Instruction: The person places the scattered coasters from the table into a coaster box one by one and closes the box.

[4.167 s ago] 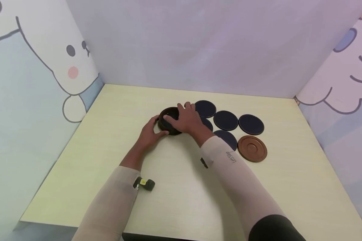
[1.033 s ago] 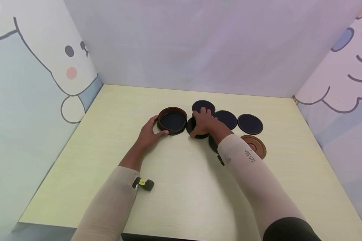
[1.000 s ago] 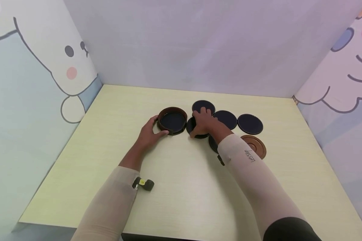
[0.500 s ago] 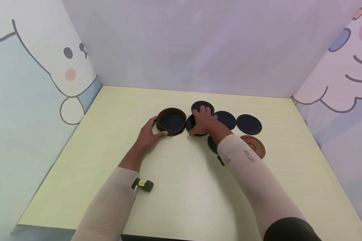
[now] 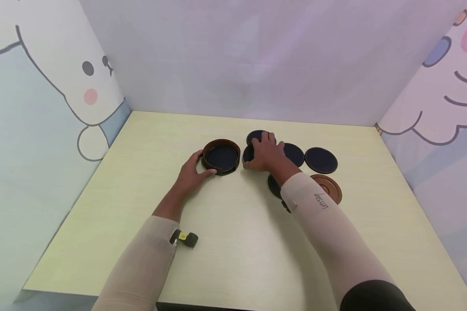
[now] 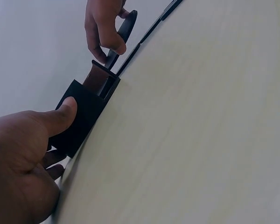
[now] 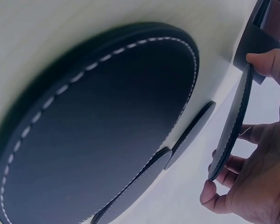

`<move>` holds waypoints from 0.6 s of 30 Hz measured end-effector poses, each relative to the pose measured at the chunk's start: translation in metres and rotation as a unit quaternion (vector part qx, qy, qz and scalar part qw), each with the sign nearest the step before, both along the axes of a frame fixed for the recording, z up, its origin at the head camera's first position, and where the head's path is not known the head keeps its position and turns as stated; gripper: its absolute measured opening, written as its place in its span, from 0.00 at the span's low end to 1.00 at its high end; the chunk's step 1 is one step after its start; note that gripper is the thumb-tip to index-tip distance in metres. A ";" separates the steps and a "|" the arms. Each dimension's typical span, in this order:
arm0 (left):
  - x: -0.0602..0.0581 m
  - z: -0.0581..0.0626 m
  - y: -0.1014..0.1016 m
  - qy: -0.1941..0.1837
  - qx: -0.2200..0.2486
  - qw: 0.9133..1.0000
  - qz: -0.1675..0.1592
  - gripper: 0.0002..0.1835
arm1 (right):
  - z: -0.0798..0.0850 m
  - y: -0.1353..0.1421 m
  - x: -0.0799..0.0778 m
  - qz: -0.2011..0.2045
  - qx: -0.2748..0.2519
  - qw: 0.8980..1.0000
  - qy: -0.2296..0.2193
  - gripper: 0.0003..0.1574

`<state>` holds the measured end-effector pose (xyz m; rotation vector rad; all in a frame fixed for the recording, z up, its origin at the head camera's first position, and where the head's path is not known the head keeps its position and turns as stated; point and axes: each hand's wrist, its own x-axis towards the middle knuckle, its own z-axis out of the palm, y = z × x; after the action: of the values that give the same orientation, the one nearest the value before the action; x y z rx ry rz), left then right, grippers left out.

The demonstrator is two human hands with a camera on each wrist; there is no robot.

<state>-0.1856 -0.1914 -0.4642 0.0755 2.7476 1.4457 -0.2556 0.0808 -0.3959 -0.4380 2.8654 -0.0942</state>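
Observation:
My left hand (image 5: 190, 175) grips the left side of a round dark-brown coaster holder (image 5: 221, 142), thumb at its front notch. Inside the holder lies a black disc-like base or coaster (image 5: 222, 158). Just to the right, my right hand (image 5: 267, 154) pinches a round black coaster (image 7: 234, 122) by opposite edges. The left wrist view shows this coaster (image 6: 128, 27) lifted and tilted, beside the holder (image 6: 86, 114). In the right wrist view white stitching runs round its edge. In the head view my fingers cover much of it.
Black coasters lie flat behind the right hand (image 5: 255, 135), to its right (image 5: 295, 154), farther right (image 5: 321, 160) and partly under the right wrist (image 5: 274, 187). A brown ringed disc (image 5: 333, 190) is partly hidden by the forearm. Walls bound the pale table (image 5: 218, 242).
My right hand has left the holder, gone right to the nearest coaster and now lifts it off the table. The left hand keeps its grip on the holder.

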 end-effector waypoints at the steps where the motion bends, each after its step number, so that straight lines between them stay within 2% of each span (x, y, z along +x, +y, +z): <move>1: 0.000 0.000 0.000 0.000 0.000 1.000 0.000 0.49 | 0.000 0.001 0.000 -0.003 -0.001 1.000 0.004 0.59; 7: -0.001 -0.001 0.001 -0.004 -0.005 1.000 0.001 0.49 | 0.002 0.001 0.003 -0.015 -0.028 0.999 0.027 0.57; 11: -0.001 -0.003 -0.001 -0.001 -0.007 1.000 0.000 0.49 | 0.000 -0.002 0.002 -0.043 -0.044 0.996 0.062 0.57; 15: -0.002 -0.003 -0.001 -0.002 -0.006 1.000 -0.001 0.49 | -0.002 -0.007 0.000 -0.077 -0.057 0.990 0.104 0.62; 18: -0.002 -0.002 -0.001 -0.003 -0.007 1.000 -0.001 0.50 | -0.003 -0.010 0.001 -0.088 -0.064 0.987 0.118 0.64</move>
<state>-0.1871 -0.1919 -0.4664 0.0727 2.7510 1.4244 -0.2547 0.0705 -0.3988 -0.2324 3.1389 -0.2749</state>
